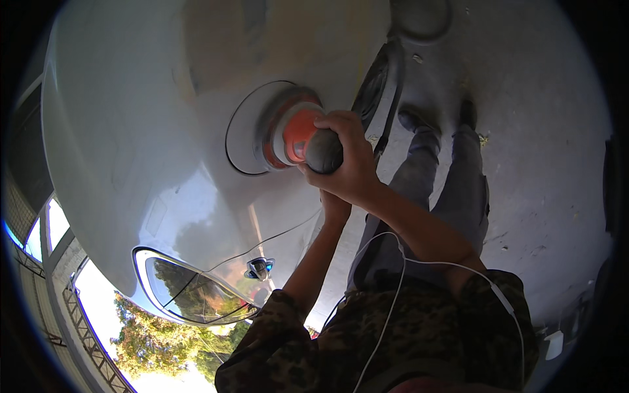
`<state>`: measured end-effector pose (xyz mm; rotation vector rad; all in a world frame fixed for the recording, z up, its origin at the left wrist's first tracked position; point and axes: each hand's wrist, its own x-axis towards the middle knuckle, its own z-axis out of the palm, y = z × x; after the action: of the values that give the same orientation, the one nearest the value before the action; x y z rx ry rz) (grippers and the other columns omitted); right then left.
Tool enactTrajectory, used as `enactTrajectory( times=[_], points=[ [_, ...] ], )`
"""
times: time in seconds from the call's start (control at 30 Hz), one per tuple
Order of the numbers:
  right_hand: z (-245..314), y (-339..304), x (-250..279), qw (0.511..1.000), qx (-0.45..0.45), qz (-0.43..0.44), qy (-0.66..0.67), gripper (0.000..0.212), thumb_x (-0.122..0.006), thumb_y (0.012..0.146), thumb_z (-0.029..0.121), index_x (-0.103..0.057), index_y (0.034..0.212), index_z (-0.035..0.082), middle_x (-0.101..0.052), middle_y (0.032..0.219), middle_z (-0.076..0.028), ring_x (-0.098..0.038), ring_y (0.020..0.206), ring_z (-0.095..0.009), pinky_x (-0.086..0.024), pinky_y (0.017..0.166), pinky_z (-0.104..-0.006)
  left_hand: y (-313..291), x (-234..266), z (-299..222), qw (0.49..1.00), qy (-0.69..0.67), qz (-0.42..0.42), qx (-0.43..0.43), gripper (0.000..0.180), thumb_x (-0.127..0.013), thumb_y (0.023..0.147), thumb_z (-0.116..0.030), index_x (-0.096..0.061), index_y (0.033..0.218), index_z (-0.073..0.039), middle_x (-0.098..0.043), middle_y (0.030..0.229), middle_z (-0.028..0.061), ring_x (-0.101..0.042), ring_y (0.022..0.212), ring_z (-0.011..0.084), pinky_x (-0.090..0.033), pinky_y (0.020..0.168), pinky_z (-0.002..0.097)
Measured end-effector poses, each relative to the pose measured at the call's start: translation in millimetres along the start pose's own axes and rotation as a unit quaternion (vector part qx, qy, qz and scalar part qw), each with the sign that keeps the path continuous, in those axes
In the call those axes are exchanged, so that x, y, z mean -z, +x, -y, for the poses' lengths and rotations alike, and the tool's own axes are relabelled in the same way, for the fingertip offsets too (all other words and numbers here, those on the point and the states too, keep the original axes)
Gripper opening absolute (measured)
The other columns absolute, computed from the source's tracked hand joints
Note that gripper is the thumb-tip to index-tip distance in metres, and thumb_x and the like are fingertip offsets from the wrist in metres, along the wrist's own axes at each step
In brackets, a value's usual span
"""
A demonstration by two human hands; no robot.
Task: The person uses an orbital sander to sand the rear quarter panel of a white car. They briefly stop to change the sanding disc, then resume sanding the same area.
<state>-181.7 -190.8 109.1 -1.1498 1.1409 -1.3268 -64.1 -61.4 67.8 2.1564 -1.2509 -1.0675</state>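
Observation:
An orange and grey round power sander [300,133] is pressed against the side of a pale grey car body panel [151,118]. Its disc edge looks blurred. My right hand [352,157] wraps round the sander's dark rounded end, thumb and fingers curled over it. My left hand [336,204] comes up from below, close under the right one; its fingers are mostly hidden behind the right hand and the tool. Beside the sander's pad, a thin dark circular seam outlines a round flap [246,131], which the sander partly covers.
A dark wheel [373,92] sits right of the sander. A hose [426,36] curves over the concrete floor [531,144] near my feet. A chrome-framed window [190,288] and a shiny badge-like fitting [259,268] lie lower left. A white cord [452,264] hangs across my clothing.

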Motion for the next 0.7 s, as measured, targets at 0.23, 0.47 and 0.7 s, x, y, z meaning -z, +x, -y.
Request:
enactTrajectory(
  times=[0.23, 0.47, 0.7],
  points=[
    [19.9, 4.3, 0.6, 0.996, 0.007, 0.061, 0.065, 0.079, -0.097, 0.065, 0.016, -0.059, 0.134, 0.016, -0.057, 0.133, -0.015, -0.067, 0.118, -0.037, -0.062, 0.092, -0.0452, -12.8, 8.7, -2.4, 1.0, 0.029, 0.004, 0.002, 0.06, -0.07, 0.101, -0.022, -0.049, 0.153, 0.0, -0.059, 0.151, 0.0216, -0.056, 0.141, 0.0384, -0.045, 0.115, 0.047],
    [13.9, 13.7, 7.9, 0.995, -0.018, 0.049, 0.089, 0.076, -0.096, 0.065, 0.017, -0.061, 0.133, 0.015, -0.057, 0.134, -0.014, -0.068, 0.117, -0.036, -0.061, 0.094, -0.0453, -8.9, 13.6, -18.1, 1.0, -0.015, -0.025, -0.007, 0.06, -0.07, 0.101, -0.022, -0.049, 0.153, 0.0, -0.058, 0.152, 0.0213, -0.056, 0.142, 0.0382, -0.045, 0.116, 0.0469],
    [16.0, -26.1, -2.0, 0.992, -0.032, 0.099, 0.077, 0.078, -0.097, 0.067, 0.021, -0.058, 0.134, 0.016, -0.055, 0.135, -0.014, -0.071, 0.114, -0.036, -0.063, 0.09, -0.045, -55.3, 14.2, 36.2, 0.989, 0.14, 0.024, 0.035, 0.061, -0.069, 0.102, -0.019, -0.046, 0.155, 0.0, -0.057, 0.152, 0.0221, -0.056, 0.142, 0.0382, -0.045, 0.116, 0.0472]
  ],
)
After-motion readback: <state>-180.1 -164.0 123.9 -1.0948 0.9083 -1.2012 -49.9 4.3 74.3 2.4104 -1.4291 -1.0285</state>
